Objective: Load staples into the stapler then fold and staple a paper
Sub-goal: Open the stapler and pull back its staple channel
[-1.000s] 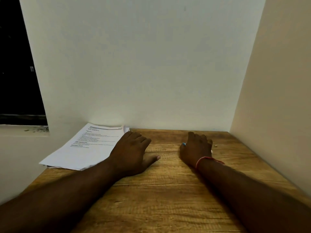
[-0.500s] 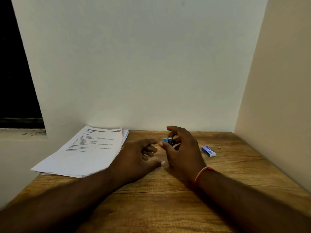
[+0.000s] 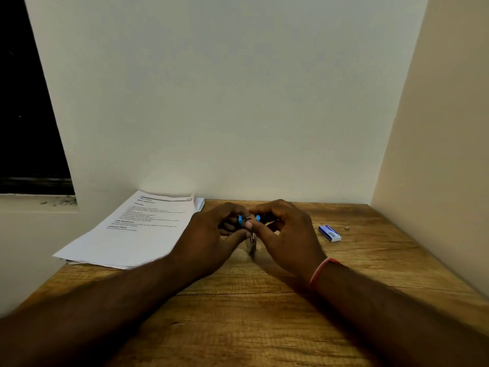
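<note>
A small blue and black stapler [image 3: 248, 221] is held between both hands just above the wooden table [image 3: 238, 313]; fingers hide most of it, and a thin metal part hangs down below it. My left hand [image 3: 211, 234] grips its left end. On its right end my right hand [image 3: 285, 234] is closed, a red band on that wrist. To the right on the table lies a small blue and white staple box [image 3: 329, 233]. A stack of printed paper [image 3: 135, 229] rests at the back left, overhanging the table's left edge.
The table stands in a corner, with a white wall behind and a beige wall [image 3: 436, 154] close on the right. A tiny dark object [image 3: 347, 229] lies just right of the staple box. At the far left there is a dark window opening [image 3: 26, 115].
Both hands lay flat on the table a second ago. The right hand lifted the stapler, uncovering the staple box, and the left hand has come over to grip the stapler too.
</note>
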The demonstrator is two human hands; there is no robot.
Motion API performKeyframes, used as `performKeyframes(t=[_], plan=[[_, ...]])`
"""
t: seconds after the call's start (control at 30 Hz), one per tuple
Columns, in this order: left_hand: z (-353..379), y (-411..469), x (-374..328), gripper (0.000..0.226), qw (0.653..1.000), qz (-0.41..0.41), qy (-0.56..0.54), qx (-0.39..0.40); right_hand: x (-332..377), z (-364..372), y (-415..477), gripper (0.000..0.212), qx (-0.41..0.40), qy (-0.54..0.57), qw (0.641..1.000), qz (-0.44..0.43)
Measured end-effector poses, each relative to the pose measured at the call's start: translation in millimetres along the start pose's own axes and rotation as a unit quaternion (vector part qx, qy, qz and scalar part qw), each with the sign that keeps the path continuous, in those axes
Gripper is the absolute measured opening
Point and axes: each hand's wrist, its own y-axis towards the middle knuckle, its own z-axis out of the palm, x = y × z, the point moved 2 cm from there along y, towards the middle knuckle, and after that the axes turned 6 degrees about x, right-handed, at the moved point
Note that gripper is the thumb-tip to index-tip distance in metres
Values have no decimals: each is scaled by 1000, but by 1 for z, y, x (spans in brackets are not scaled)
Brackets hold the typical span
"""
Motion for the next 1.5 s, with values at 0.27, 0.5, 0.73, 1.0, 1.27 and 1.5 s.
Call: performKeyframes(t=[0.27, 0.5, 0.73, 1.0, 1.27, 1.5], plan=[[-4, 1, -1, 27, 999, -10, -50, -7, -6, -5, 3, 20, 26, 51, 997, 50], [-4, 5, 11, 30, 995, -47, -75, -39, -21, -13, 8, 17, 19, 121, 985, 121], [-13, 8, 16, 39, 992, -70, -95, -42, -39, -24, 2, 13, 68, 100, 973, 197], [-12, 8, 13, 38, 993, -61, -95, -40, -41, -33, 4, 14, 157, -74, 973, 150], [-8, 4, 8, 40, 995, -36, -88, -25, -17, -27, 7, 25, 89, 23, 993, 68], [-5, 2, 6, 37, 996, -15, -87, -14, -9, -14, 3, 22, 90, 90, 991, 46]])
